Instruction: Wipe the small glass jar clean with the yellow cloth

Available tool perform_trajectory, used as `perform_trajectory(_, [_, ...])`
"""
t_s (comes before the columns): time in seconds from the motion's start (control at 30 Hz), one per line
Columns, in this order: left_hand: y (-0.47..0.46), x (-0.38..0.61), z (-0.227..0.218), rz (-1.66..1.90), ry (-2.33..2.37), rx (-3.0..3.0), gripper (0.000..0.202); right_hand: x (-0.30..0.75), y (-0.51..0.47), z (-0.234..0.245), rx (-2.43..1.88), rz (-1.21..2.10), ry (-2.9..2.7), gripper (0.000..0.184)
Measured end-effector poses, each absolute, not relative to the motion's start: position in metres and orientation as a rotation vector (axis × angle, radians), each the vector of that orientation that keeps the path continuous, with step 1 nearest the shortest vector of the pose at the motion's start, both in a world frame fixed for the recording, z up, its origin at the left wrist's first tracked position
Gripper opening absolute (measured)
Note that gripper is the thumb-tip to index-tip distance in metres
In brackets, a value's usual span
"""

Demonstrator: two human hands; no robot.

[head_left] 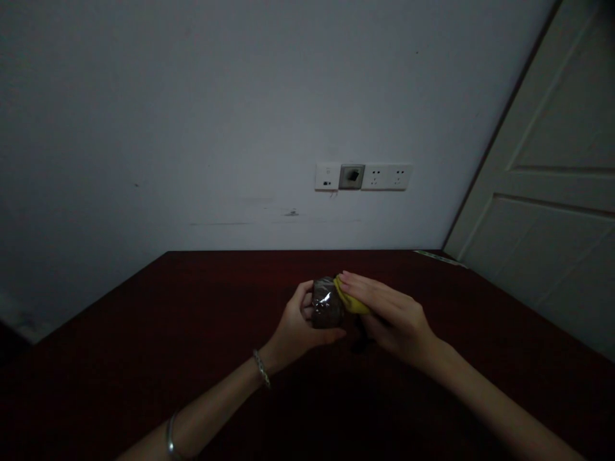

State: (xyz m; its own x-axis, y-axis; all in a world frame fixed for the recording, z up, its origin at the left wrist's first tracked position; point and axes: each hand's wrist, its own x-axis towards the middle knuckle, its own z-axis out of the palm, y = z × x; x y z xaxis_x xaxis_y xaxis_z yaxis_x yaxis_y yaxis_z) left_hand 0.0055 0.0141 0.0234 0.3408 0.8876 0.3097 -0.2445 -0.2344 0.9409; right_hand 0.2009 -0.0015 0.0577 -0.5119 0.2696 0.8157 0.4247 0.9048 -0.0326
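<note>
My left hand (pixel 298 323) is wrapped round a shiny, see-through glass cup (pixel 327 304), its fingers behind and the thumb along the lower front. The cup looks tilted on its side above the dark red table, its opening hidden from me. A folded yellow cloth (pixel 353 303) is in my right hand (pixel 394 317), pinned under the fingers against the cup's right end. Below the right hand is a dark patch, either a shadow or a small dark thing; I cannot tell which.
The dark red tabletop (pixel 230 275) runs back to a pale wall (pixel 216 128). Several socket plates (pixel 384 177) sit on that wall, one with a dark insert. A white panelled door (pixel 552 211) leans along the right side. A thin pale strip (pixel 439 257) lies at the back right edge.
</note>
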Motion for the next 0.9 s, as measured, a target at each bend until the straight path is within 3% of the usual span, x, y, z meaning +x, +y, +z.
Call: perform_trajectory(0.9, [0.014,0.007,0.035,1.228,0.65,1.312,0.073,0.195,-0.011,0.065,-0.384,-0.423,-2.229,0.054])
